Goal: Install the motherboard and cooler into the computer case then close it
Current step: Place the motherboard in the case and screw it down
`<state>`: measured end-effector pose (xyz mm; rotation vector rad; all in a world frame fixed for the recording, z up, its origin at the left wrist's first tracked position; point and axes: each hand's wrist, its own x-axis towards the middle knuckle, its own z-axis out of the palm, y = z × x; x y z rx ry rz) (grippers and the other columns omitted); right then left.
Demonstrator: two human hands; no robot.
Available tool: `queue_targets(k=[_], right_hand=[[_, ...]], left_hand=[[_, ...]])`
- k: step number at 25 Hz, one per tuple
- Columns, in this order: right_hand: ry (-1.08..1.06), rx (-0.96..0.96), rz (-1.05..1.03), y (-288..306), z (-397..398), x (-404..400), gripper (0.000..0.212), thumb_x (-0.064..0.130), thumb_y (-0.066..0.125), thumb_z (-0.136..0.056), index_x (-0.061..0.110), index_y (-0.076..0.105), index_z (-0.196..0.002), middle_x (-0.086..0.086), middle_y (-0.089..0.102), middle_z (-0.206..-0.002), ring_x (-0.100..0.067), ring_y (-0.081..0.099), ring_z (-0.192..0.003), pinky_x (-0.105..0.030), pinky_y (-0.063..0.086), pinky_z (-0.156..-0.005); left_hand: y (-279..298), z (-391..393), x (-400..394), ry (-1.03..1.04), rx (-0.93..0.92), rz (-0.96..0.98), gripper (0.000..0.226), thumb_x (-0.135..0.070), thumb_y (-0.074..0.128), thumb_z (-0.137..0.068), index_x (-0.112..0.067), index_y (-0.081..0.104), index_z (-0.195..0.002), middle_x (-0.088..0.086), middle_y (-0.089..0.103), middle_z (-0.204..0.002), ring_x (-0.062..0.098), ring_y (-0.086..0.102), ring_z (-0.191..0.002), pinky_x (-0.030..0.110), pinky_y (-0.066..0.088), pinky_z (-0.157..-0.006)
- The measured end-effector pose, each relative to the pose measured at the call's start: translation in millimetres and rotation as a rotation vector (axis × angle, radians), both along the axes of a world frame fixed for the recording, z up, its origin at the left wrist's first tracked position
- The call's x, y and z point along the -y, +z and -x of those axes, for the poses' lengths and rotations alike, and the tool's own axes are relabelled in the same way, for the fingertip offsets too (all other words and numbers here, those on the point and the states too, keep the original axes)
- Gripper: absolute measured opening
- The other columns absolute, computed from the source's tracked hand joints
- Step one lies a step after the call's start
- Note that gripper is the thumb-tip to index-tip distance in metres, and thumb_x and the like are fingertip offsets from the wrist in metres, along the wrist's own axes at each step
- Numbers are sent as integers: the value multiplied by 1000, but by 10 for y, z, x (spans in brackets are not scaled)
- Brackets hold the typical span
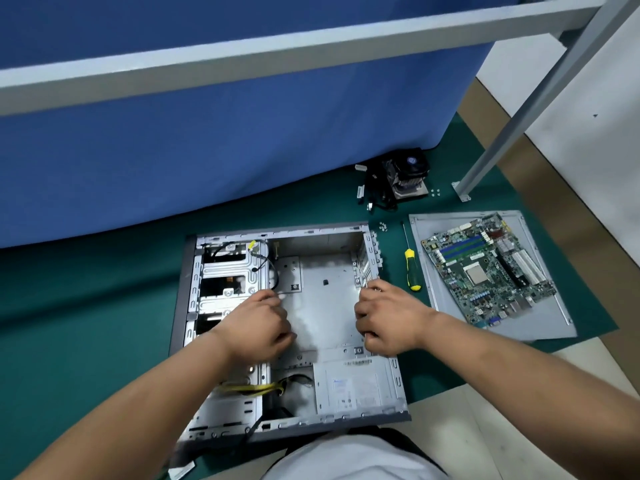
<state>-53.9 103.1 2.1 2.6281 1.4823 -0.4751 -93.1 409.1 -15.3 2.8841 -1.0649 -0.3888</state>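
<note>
Two bare hands reach down into an open computer case (322, 296) that lies flat on a green mat (86, 306), its open side facing up. At the case's left are the metal drive bays (228, 271) with a black cable looping over them, and yellow cables (252, 388) run along the near left part. The left hand (258, 329) is inside the case beside the drive bays, fingers curled; motion blur hides whether it holds anything, so I cannot tell. The bare metal tray floor shows between the two hands. The power supply (353, 386) fills the near right corner of the case. The right hand (389, 317) is on the case's right wall, fingers curled over its edge and gripping it.

Right of the case, a screwdriver (411, 268) with a yellow and black handle lies on the mat, shaft pointing far. Just beyond its tip sits a small cluster of screws (382, 226). Further right, the motherboard (488, 268) rests on the grey side panel (550, 327), well apart from the case. The cooler (407, 180) stands on the mat at the far side, near the blue partition (207, 133), with its black wires bunched to its left and a few more screws (435, 192) just to its right.
</note>
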Motion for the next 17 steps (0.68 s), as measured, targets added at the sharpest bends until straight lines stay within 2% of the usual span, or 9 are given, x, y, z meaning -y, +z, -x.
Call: queue_targets(k=[1,3,5,8,11,13,17], right_hand=[[-24,-26,-38,4,-14,14,36,44,45,-89,27,77,-90,9,68,-97,-17,53,-98,-39,36,-108],[-122,-82,-131,72,-86,66,34,46,47,-93,28,76,-100,10,66,-116,-16,54,-116,-38,38,-111],[-253,-94,-197,183,-228,147,34,46,47,-96,28,72,-110,11,61,-127,-14,51,-125,-36,40,-111],[-467,-106,-169,330,-583,310,36,46,47,-99,30,64,-126,12,55,-133,-11,47,-127,-35,39,-112],[-681,-171,-160,298,-1018,435,34,39,52,-101,25,61,-130,5,54,-135,-16,51,-125,-34,40,-110],[-798,-230,-139,221,-1260,485,36,36,54,-102,22,58,-134,0,52,-139,-19,53,-123,-32,41,-108],[-953,-306,-84,-117,-1868,536,45,30,55,-103,14,50,-145,-11,51,-147,-27,50,-132,-31,38,-108]], left_hand=[[37,-89,15,41,23,77,47,-50,38,-100,-23,68,-76,-7,63,-79,16,54,-92,35,43,-100],[112,-359,96,138,165,301,34,-44,46,-99,-24,65,-78,-7,58,-79,19,54,-89,35,47,-83],[169,-751,198,264,262,391,22,-38,50,-96,-24,67,-91,-6,62,-92,23,56,-98,36,44,-83],[188,-1356,359,540,176,304,23,-37,52,-99,-23,67,-110,-2,64,-114,27,54,-116,40,44,-91],[15,-1798,433,704,22,136,34,-44,45,-102,-24,67,-117,2,63,-124,27,49,-125,40,40,-99],[-66,-1900,429,764,-18,90,40,-50,40,-100,-26,66,-120,2,62,-126,25,47,-127,41,38,-101],[-171,-1920,438,802,31,43,42,-51,37,-97,-29,67,-118,-2,64,-119,23,50,-121,40,40,-95]])
